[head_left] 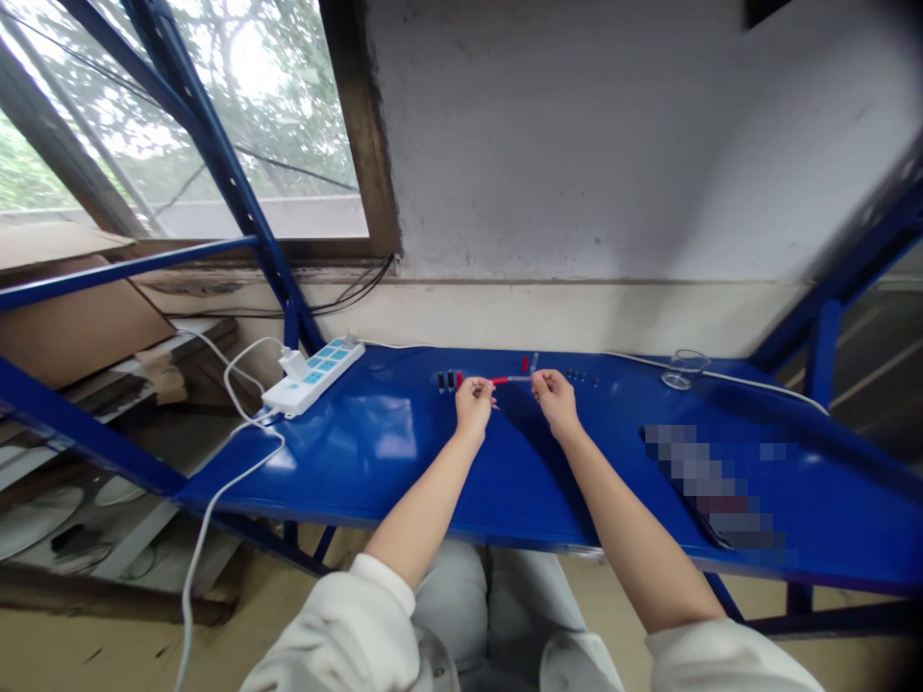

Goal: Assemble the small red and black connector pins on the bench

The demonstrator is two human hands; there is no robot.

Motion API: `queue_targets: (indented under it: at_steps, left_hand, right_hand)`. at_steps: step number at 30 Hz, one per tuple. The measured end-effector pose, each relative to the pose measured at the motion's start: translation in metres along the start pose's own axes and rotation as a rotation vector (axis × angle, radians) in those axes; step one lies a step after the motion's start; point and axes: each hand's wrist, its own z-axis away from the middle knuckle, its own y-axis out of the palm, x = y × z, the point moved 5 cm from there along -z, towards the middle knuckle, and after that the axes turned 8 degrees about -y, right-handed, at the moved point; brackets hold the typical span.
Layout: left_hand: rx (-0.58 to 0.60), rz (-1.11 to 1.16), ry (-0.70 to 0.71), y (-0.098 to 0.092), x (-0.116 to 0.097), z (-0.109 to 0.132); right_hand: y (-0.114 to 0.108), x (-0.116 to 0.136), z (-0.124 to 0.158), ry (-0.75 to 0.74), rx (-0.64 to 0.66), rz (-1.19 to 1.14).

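Over the back middle of the blue table [346, 471], my left hand [476, 402] pinches a thin red piece [500, 381] that points to the right. The fingers of my right hand [555, 394] are closed on the clear, thin end that extends from this red piece. Two small black pieces [445, 381] and a red one [460, 380] stand side by side just left of my left hand. Behind my hands are another red piece [525, 364] and a small clear piece [535, 361]. Several tiny dark parts [577, 374] lie right of my right hand.
A white power strip [315, 377] with a plug and cable is at the table's left. A clear round object [676, 381] lies at the back right near a white cable. A dark, blurred-out flat item [710, 485] rests on the right. Blue frame posts [822, 360] flank the table.
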Motion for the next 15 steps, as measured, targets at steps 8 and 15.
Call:
queue_targets:
  at_steps: [8,15]
  left_hand:
    - [0.120,0.096,-0.100,0.0054,0.0038,-0.0012]
    - [0.142,0.137,-0.129,0.0050,0.0044,-0.0013]
  right_hand:
    - [0.0021,-0.0088,-0.0010,0.135,0.000,-0.204]
    - [0.0014,-0.0011,-0.0005,0.104,-0.002,-0.181]
